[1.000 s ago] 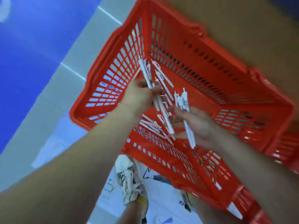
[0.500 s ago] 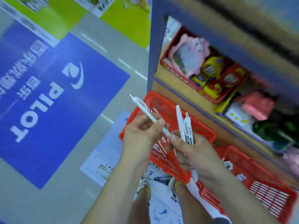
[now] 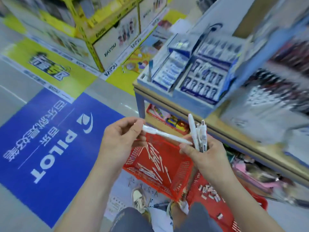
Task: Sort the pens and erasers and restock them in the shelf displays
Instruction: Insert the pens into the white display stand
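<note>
My left hand [image 3: 122, 139] pinches one end of a white pen [image 3: 164, 135] that lies crosswise, its other end touching my right hand [image 3: 204, 156]. That right hand grips a small upright bunch of white pens [image 3: 198, 133]. Below both hands a red basket [image 3: 182, 166] on the floor holds several loose white pens. A second red basket [image 3: 237, 213] at the lower right holds several small erasers [image 3: 209, 192]. Up on the shelf stand blue and white display boxes [image 3: 200, 76].
The wooden shelf edge [image 3: 168, 97] runs from the centre down to the right, with goods on a lower shelf under it. A blue PILOT floor sticker [image 3: 45, 141] lies to the left. Yellow cartons [image 3: 100, 39] stand at the back. My shoes [image 3: 138, 200] are beside the baskets.
The view has swung up from inside the basket to the shelf top. Both hands rose out of the basket with the pens, and the left-hand pen turned crosswise.
</note>
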`<state>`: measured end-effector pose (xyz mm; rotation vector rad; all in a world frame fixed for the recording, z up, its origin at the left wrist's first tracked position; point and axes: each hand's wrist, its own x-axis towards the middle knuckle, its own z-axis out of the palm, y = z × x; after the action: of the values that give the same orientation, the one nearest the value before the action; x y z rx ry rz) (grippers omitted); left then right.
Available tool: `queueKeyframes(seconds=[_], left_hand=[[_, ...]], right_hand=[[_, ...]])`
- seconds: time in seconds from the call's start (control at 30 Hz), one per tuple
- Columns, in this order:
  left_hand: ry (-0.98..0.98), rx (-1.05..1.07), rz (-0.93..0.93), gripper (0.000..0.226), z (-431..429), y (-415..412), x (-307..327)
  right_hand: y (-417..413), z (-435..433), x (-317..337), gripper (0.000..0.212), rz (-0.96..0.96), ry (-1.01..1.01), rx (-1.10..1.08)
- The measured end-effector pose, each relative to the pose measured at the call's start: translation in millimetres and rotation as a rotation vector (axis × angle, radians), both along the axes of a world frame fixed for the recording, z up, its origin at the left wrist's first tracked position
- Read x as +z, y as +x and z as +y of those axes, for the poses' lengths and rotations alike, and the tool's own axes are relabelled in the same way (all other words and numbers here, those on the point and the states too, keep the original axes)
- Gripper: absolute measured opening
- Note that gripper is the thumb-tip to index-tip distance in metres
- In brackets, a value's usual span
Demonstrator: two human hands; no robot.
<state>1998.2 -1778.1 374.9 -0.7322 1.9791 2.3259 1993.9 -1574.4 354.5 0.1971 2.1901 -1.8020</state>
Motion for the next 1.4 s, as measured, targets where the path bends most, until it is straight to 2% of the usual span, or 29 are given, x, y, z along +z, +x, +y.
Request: queueKeyframes(seconds=[0.17, 0.3, 0.4, 0.47, 0.57, 0.67, 0.83, 0.9, 1.0, 1.07, 1.23, 1.4], left_hand=[[-0.109, -0.097, 0.096, 0.012, 37, -3, 50], [-0.011, -0.125, 0.128, 0.010, 72, -11, 74], [0.081, -0.130, 0.123, 0.019, 111, -25, 85], [0.059, -0.131, 0.134, 0.015, 135, -35, 90], [-0.076, -0.158, 0.179, 0.012, 164, -51, 97], [-0.201, -0.176, 0.214, 0.014, 189, -69, 102], [-0.422, -0.239, 0.237, 0.010, 224, -98, 94], [-0.544, -0.273, 0.262, 0.017, 236, -108, 89], [-0.679, -0.327, 0.267, 0.025, 250, -121, 78], [-0.732, -0.357, 0.245, 0.026, 257, -127, 70], [-0.892, -0.462, 0.224, 0.002, 267, -137, 50], [-1.070, -0.551, 0.233, 0.013, 269, -140, 34]], right_hand=[[-2, 44, 51, 0.011, -0.009, -0.152, -0.062], [-1, 78, 70, 0.014, -0.022, -0.224, -0.090], [-1, 111, 80, 0.011, -0.053, -0.277, -0.160], [-1, 130, 81, 0.012, -0.062, -0.309, -0.201], [-4, 160, 74, 0.023, -0.106, -0.371, -0.326], [-9, 192, 60, 0.018, -0.144, -0.385, -0.444], [-21, 233, 35, 0.016, -0.106, -0.248, -0.565], [-28, 243, 22, 0.011, -0.103, -0.167, -0.607], [-40, 253, 2, 0.007, -0.109, -0.071, -0.643], [-47, 253, -9, 0.012, -0.128, -0.046, -0.658], [-56, 247, -24, 0.022, -0.167, -0.056, -0.648], [-53, 243, -27, 0.025, -0.166, -0.053, -0.634]])
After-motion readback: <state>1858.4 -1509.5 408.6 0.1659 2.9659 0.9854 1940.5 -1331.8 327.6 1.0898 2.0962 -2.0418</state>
